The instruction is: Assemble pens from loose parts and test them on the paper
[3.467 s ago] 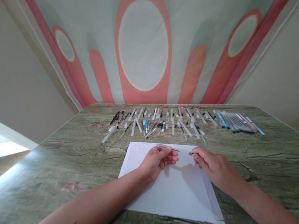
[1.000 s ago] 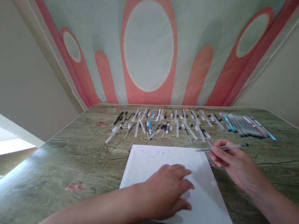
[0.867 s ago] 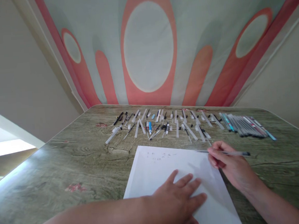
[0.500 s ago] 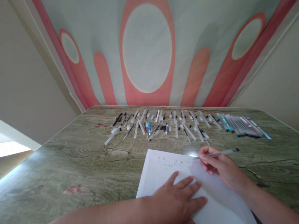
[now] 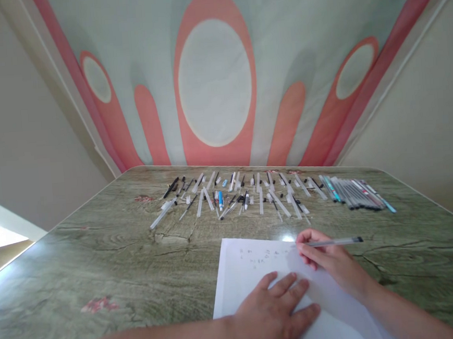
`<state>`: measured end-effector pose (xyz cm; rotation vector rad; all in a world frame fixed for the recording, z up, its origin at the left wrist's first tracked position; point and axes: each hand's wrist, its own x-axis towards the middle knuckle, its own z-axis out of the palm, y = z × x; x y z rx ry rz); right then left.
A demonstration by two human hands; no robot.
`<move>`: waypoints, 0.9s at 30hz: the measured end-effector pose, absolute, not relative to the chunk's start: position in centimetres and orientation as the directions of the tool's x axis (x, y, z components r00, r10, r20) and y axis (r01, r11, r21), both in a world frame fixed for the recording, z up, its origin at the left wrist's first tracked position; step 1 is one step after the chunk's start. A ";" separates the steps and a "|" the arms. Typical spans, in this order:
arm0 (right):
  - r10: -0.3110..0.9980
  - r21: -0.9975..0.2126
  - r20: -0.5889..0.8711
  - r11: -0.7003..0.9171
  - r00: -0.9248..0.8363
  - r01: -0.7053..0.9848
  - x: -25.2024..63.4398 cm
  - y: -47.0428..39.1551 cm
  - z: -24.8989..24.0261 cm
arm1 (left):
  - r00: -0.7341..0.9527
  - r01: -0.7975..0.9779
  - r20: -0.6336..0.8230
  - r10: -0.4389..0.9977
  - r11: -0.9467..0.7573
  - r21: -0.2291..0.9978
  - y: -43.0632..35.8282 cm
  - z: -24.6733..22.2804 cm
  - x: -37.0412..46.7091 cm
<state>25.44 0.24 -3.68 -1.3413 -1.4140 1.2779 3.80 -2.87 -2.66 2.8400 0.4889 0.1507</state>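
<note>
So I've got the pen (image 5: 338, 241) pinched in my right hand (image 5: 323, 253), tip by the far edge of the paper (image 5: 232, 294), can't tell if it's touching. My left hand (image 5: 272, 309) is spread loosely on the sheet, gripping nothing. Looks like I'm at the writing step, next to some small marks (image 5: 257, 257). Next stroke probably wants light pressure and the sheet held flat.

I count 1 left hand (image 5: 275, 314), 1 right hand (image 5: 325, 258), 1 held pen (image 5: 336, 242), 1 white paper (image 5: 234, 289) and 1 table (image 5: 131, 260). The backdrop (image 5: 147, 19) shows 3 white ovals (image 5: 215, 81). Loose pen parts (image 5: 261, 202) and grouped pens (image 5: 356, 191) are many, not exactly countable.
</note>
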 end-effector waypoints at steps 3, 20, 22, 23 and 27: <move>0.994 -0.981 -0.070 -0.053 -0.086 0.187 26.2 0.2 -3.8 | 0.940 0.321 0.048 0.338 -0.923 0.212 -2.9 -2.4 3.8; 0.994 -0.947 0.005 0.040 -0.110 0.318 25.2 0.3 -2.7 | 0.956 0.290 -0.037 0.290 -0.927 0.239 -2.3 -3.0 3.8; 0.992 -0.950 -0.010 0.029 -0.123 0.312 25.0 -0.1 -2.1 | 0.956 0.291 -0.038 0.291 -0.926 0.241 -2.2 -2.8 3.8; 0.991 -0.951 -0.024 0.018 -0.132 0.309 24.8 -0.3 -1.9 | 0.957 0.289 -0.038 0.288 -0.926 0.243 -2.2 -2.7 3.8; 0.992 -0.940 -0.035 0.009 -0.123 0.342 24.1 -0.6 -2.2 | 0.958 0.285 -0.033 0.286 -0.926 0.248 -2.3 -2.4 3.9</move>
